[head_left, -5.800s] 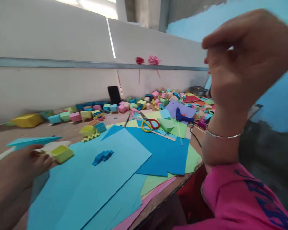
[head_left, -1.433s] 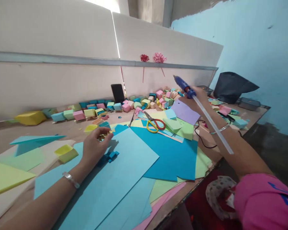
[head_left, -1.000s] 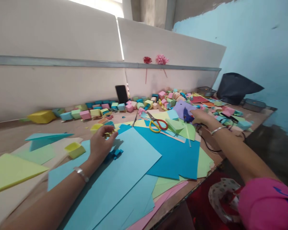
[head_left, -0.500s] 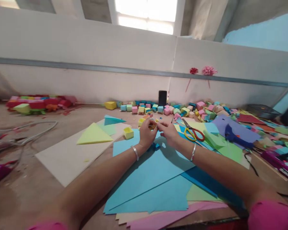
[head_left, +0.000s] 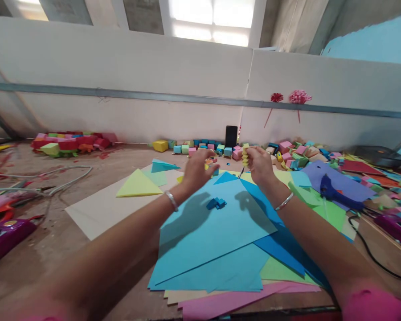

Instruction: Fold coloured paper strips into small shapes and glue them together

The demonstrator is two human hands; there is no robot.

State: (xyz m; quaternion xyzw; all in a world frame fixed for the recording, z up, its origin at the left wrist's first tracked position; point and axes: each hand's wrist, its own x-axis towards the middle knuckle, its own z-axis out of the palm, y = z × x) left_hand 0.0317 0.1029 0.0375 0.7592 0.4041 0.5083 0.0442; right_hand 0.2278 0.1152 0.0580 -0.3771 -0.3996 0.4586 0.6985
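My right hand [head_left: 261, 166] is raised above the papers, its fingertips pinching a small pale-yellow zigzag-folded paper strip [head_left: 245, 157]. To its left, my left hand [head_left: 198, 171] hovers with thumb and fingers apart, holding nothing I can see. Small yellow and orange paper pieces [head_left: 211, 163] show behind its fingers. Below and between the hands, a little blue folded paper piece [head_left: 217, 203] lies on the light-blue paper sheets [head_left: 214, 240]. A scissor blade [head_left: 241, 172] pokes out beside my right hand, which hides the handles.
Many small paper cubes [head_left: 185, 149] line the back, near an upright phone [head_left: 231, 135]. A blue glue gun [head_left: 337, 195] lies on coloured paper at right. At left are a folded yellow sheet [head_left: 138, 183], a white cable [head_left: 70, 178] and a purple tool [head_left: 11, 232].
My hands have moved apart from where they met over the sheets. The right now lifts the yellow strip, while the left has opened. The view has shifted slightly left.
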